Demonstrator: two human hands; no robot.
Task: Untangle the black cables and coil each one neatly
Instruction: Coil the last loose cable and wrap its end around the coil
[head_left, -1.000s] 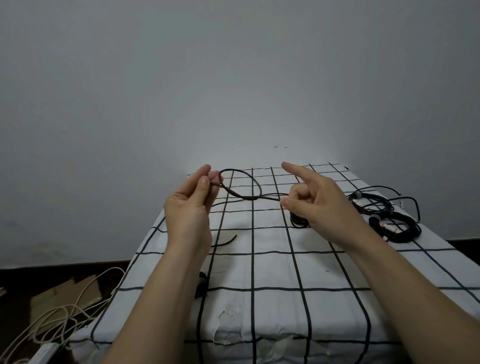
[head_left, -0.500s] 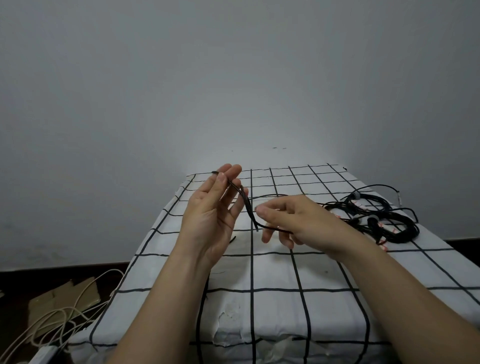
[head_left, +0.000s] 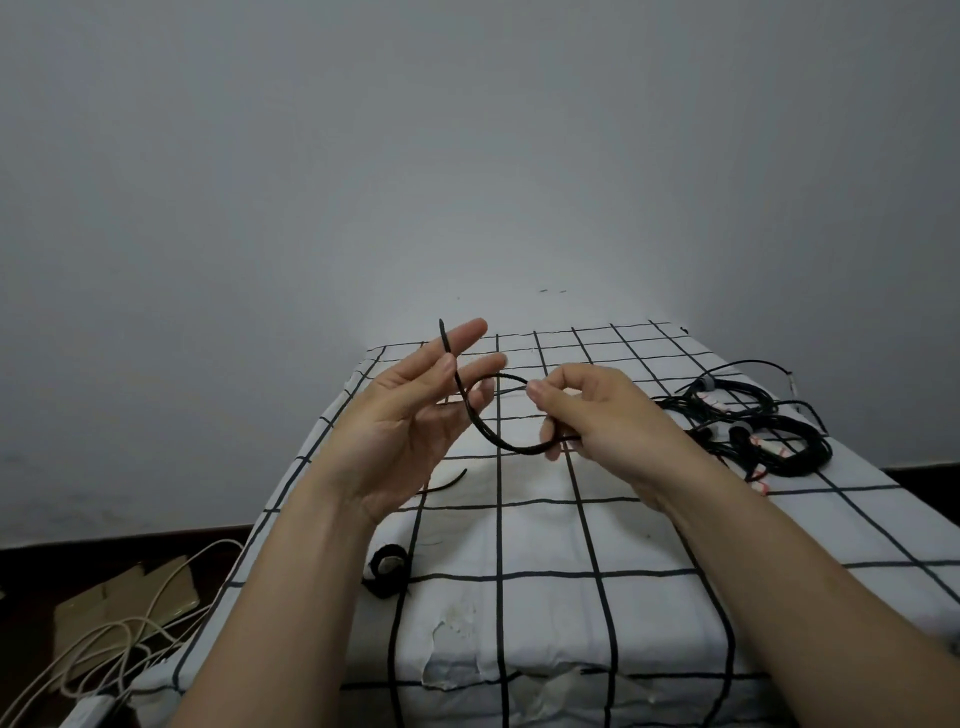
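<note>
Cable up now — the black cable (head_left: 498, 442) is held looped above the bench (head_left: 571, 525), laid across the straight, spread fingers of the left hand (head_left: 410, 415) and pinched by the right hand (head_left: 592, 410) just beside it. Tangled cables (head_left: 818, 454) are seen far right.

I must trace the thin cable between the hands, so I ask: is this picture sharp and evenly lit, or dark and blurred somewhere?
Head view: dim, flat light, no glare; the black cable is sharp against the white cloth; head view, right: the cable pile merges into one dark mass.
</note>
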